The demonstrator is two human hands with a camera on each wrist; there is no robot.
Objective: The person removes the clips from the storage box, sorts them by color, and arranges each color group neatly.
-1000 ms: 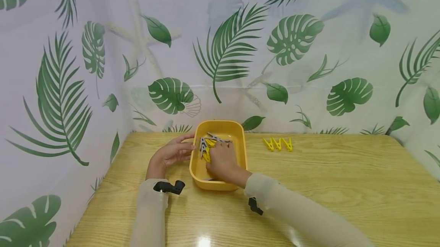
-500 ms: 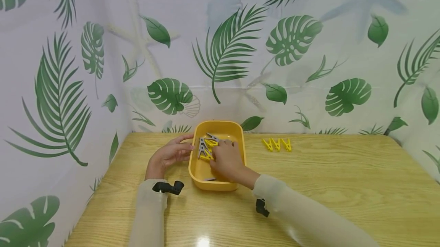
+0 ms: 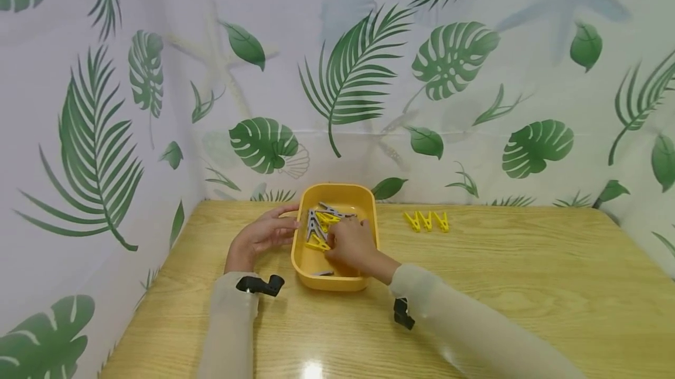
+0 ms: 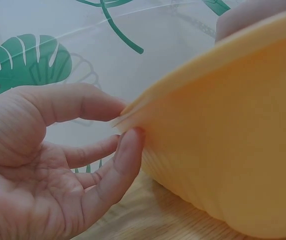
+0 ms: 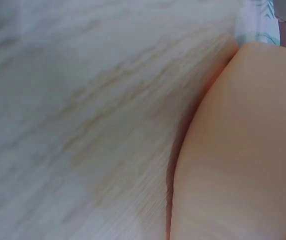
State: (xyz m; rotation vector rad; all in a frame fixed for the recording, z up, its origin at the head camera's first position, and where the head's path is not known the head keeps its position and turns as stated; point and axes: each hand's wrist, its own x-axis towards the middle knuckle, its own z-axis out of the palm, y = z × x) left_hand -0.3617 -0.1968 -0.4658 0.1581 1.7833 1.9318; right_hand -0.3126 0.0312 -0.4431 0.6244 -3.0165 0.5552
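Observation:
A yellow plastic bin (image 3: 336, 286) stands on the table with grey clothespins (image 3: 312, 224) and yellow clothespins (image 3: 318, 243) lying in its left and far part. My left hand (image 3: 269, 231) holds the bin's left side; in the left wrist view, thumb and fingertips (image 4: 130, 145) pinch it at the rim. My right hand (image 3: 352, 241) reaches down inside the bin, its fingers pointing down beside the clothespins. The fingertips are hidden behind the back of the hand, and I cannot tell whether they grip a clothespin. A lone grey piece (image 3: 323, 273) lies near the bin's front wall.
Three yellow clothespins (image 3: 426, 222) stand in a row on the wooden table (image 3: 501, 273), right of the bin. A leaf-patterned cloth (image 3: 358, 150) hangs behind the table and along its left side. The bin's outer wall (image 5: 238, 150) fills the right wrist view's right side.
The right hand has shifted slightly to the right inside the bin, and some clothespins at the left have shifted. The left hand stays on the rim.

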